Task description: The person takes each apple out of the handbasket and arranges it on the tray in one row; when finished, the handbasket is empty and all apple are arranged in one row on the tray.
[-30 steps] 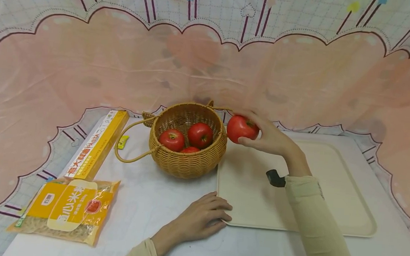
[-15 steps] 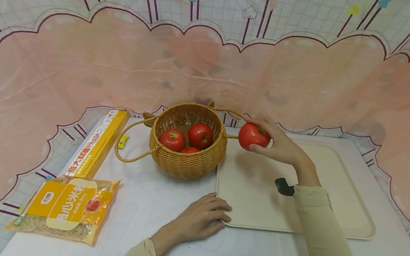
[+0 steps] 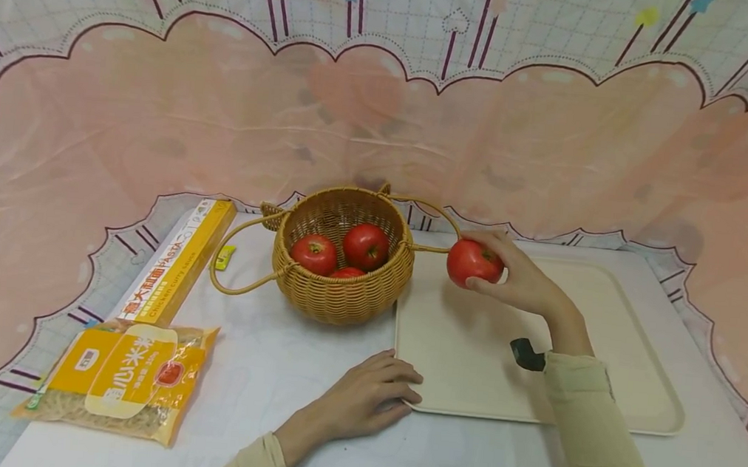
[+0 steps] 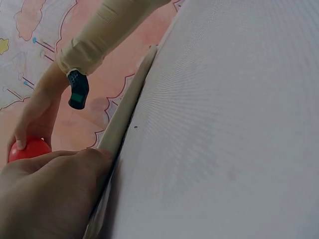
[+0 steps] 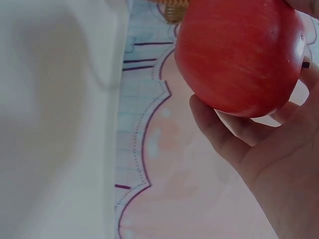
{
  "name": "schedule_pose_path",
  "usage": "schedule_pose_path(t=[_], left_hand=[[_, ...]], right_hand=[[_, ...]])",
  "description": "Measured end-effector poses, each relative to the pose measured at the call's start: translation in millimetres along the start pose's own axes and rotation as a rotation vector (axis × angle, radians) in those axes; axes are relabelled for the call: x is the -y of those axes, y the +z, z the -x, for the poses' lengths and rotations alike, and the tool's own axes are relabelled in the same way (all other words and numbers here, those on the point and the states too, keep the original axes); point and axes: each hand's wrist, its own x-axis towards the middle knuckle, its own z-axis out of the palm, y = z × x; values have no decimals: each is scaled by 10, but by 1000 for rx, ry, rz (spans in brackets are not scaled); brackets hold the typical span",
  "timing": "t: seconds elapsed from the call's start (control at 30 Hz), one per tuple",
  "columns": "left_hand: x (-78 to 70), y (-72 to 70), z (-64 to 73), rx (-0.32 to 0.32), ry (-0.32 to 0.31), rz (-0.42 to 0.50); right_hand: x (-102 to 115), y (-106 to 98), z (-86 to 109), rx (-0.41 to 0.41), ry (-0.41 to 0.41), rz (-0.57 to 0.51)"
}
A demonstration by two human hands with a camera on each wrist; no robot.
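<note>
A red apple (image 3: 467, 265) hangs in the grip of a person's right hand (image 3: 526, 280), held above the far left part of a cream tray (image 3: 468, 379), with its shadow falling on the tray beneath. The fingers and thumb close around the fruit from its right side, the palm set back toward the wrist; the apple is nearly round, with no clear long axis, and its stem end is turned toward the palm. Tray surface lies below the fruit, a woven basket (image 3: 341, 301) to its left. One basket handle (image 3: 429, 249) reaches out toward the apple (whether the two touch cannot be told from above). That gap of air between apple and tray appears to be the relation that counts most.

The left hand (image 3: 373, 397), well apart from the fruit, rests its fingers at the tray's near left corner and grips no fruit, leaving the right as the nearer hand. Three more apples (image 3: 365, 247) sit inside the basket.
</note>
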Motion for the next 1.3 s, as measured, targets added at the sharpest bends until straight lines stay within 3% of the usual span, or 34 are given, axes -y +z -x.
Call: schedule_pose_path(t=[0.67, 1.3], left_hand=[[19, 8, -5, -39, 43, -18], [12, 1, -4, -8, 14, 3]], right_hand=[[-309, 255, 156, 48, 68, -15], [-393, 380, 181, 97, 125, -19]])
